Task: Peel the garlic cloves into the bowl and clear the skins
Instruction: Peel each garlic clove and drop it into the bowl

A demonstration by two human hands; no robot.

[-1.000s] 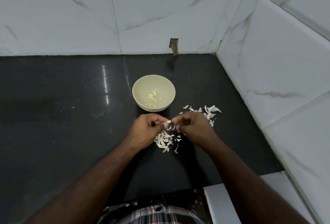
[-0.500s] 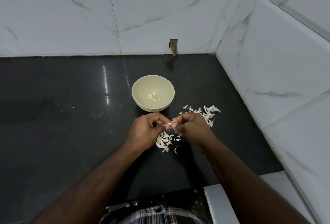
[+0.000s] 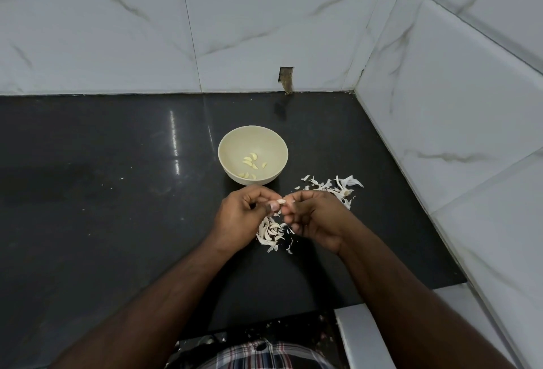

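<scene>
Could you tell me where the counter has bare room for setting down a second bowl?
The counter left of the bowl is bare. Crowded: skins right of the bowl, a pile under both hands.

Left hand, right hand closed together; clove possibly barer.

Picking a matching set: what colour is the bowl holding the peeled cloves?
The bowl is a pale cream, plain with no pattern, as the head view shows.

garlic clove mostly hidden by fingertips, skins partly behind right hand
</scene>
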